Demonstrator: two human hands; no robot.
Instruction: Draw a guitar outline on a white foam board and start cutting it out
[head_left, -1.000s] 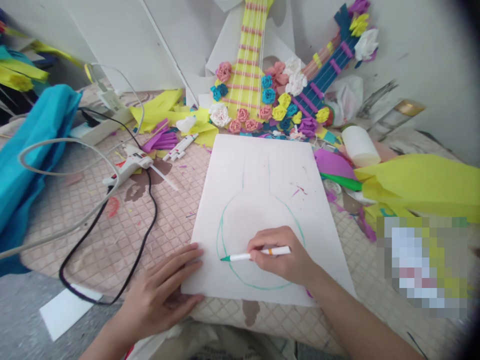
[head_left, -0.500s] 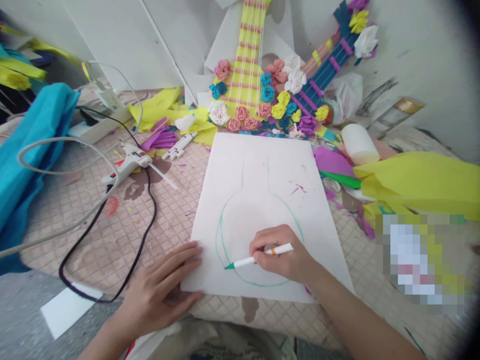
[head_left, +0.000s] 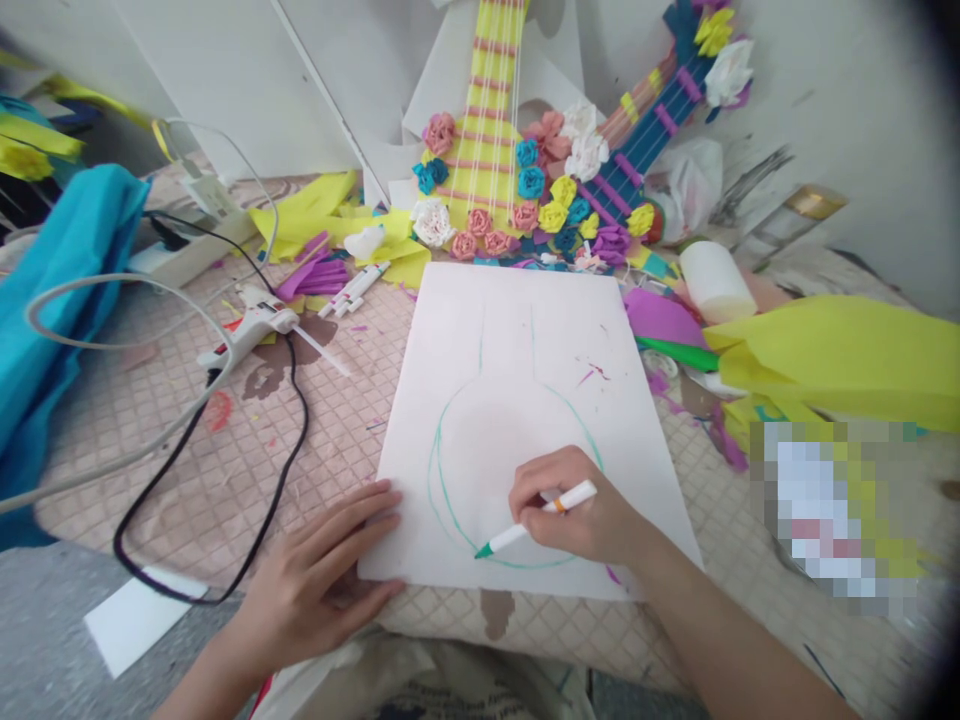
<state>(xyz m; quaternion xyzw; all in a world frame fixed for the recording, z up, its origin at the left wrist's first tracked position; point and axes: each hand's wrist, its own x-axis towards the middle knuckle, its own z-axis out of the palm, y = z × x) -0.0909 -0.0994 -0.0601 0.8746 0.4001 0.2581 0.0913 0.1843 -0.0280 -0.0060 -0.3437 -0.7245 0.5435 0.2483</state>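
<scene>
On the table (head_left: 352,425), at centre: white sheet (head_left: 495,430), flat. At 7 o'clock on the drawn outline (head_left: 529,567): green-tipped marker (head_left: 508,539), pinched in curled right hand (head_left: 577,505). At 8 o'clock: left hand (head_left: 319,570), empty, fingers extended, resting on sheet edge. Beyond: glue gun (head_left: 251,330) at 10, yellow guitar (head_left: 481,180) at 12, white roll (head_left: 718,282) at 2 o'clock.

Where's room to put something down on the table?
Nearly bare tablecloth lies between the black cord and the white sheet, beyond the left hand; another patch lies right of the sheet, beyond the right forearm. The back is crowded: yellow paper guitar, paper flowers, markers.
</scene>
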